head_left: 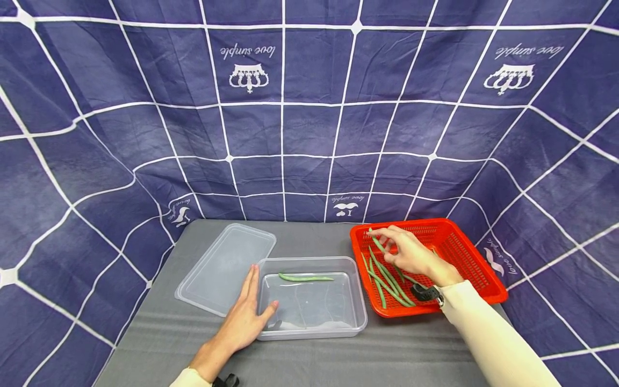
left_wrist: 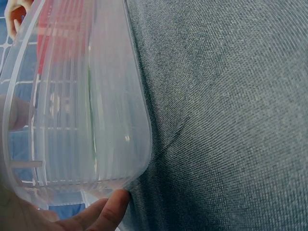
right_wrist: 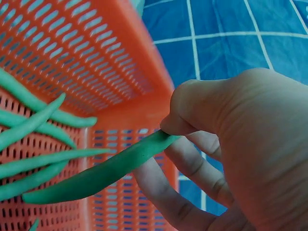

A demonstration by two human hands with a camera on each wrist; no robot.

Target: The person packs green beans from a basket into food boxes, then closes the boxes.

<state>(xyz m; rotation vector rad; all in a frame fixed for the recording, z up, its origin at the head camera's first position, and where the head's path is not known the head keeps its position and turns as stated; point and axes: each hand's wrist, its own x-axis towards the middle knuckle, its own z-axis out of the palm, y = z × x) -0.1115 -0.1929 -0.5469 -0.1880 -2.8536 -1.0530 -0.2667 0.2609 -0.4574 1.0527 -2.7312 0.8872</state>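
Observation:
My right hand (head_left: 408,252) pinches a green bean (right_wrist: 106,171) between thumb and fingertips, over the left part of the red basket (head_left: 476,263). More green beans (head_left: 382,277) lie loose on the basket floor below. My left hand (head_left: 244,317) grips the left end of a clear plastic container (head_left: 314,320), thumb reaching over the rim and fingers along the outside. In the left wrist view, the fingers (left_wrist: 113,209) touch the container's lower corner. A single green bean (head_left: 306,278) lies near the far side inside the container.
A translucent plastic lid (head_left: 229,263) lies flat behind and left of the container. Everything stands on a grey cloth surface (head_left: 314,365). A blue cloth with white grid lines (head_left: 309,129) hangs behind and on both sides.

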